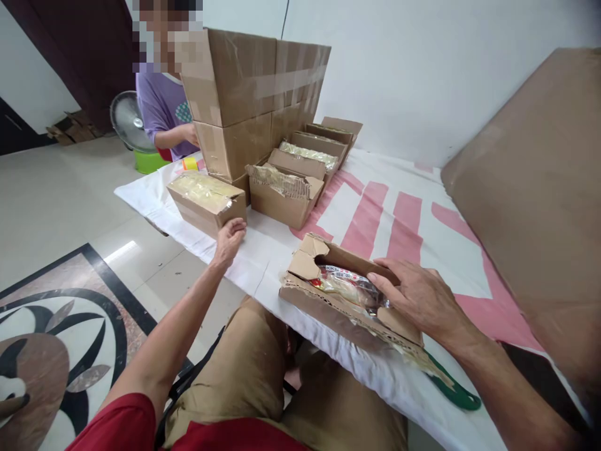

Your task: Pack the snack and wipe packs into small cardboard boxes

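White cloth table (375, 213) with pink stripes, against a plain white wall, glossy tile floor with a dark inlay pattern down left. Left hand (229, 239) is stretched out, fingers loosely curled against the near corner of a filled box (206, 202). Right hand (419, 299) lies flat, fingers open, on packets in the torn box (345, 297) at the near edge. A row of open boxes (300, 172) and a tall carton stack (253, 94) sit behind; another person (164, 113) and a fan (128, 122) beyond. Big cardboard sheet (539, 200) leans on the right.

You get bright, even indoor light, glare on the floor tiles (121, 252) at left, soft shadows, and wide-angle bending at the edges.
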### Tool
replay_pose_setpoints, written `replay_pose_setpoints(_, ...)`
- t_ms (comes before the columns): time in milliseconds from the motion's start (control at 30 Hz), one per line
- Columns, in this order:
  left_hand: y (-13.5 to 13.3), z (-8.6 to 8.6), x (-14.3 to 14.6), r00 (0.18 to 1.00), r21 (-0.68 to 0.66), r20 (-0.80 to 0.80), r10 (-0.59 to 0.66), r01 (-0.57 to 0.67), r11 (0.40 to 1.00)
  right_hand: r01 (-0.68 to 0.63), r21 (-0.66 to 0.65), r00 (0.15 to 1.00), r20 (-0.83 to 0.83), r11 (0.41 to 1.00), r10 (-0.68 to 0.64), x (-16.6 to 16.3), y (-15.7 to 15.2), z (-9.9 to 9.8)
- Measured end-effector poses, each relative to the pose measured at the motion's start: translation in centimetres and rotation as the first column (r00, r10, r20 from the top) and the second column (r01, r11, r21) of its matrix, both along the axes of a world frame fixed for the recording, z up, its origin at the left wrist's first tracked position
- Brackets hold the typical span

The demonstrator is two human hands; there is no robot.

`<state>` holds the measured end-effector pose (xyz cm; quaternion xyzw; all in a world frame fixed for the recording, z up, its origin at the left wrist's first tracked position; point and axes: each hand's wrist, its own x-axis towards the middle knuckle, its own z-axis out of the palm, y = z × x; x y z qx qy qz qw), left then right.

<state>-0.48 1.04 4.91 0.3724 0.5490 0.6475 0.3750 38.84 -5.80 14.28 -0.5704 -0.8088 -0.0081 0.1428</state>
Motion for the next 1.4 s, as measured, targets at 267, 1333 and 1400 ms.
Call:
replay_pose_setpoints(267, -0.2, 1.5, -1.4, 0.996, -0.044, -0.082, 0.031, -0.035, 0.998, 0.034, 0.079, 0.999, 0.040, 0.996, -0.038, -1.5, -1.5, 0.6)
replay_pose_setpoints(1333, -13.2, 4.9, 9.8, 0.679, -0.140, -0.692, -0.244, 0.206, 0.969, -0.031, -0.200, 0.786, -0.610, 0.979, -0.100, -1.9, -4.9, -0.1)
replay_pose_setpoints(1400, -13.2, 4.9, 10.2, 0.729, -0.169, -0.635, -0.254, 0.189, 0.967, -0.045, -0.212, 0.695, -0.708, 0.976, -0.122, -1.8, -4.9, -0.2)
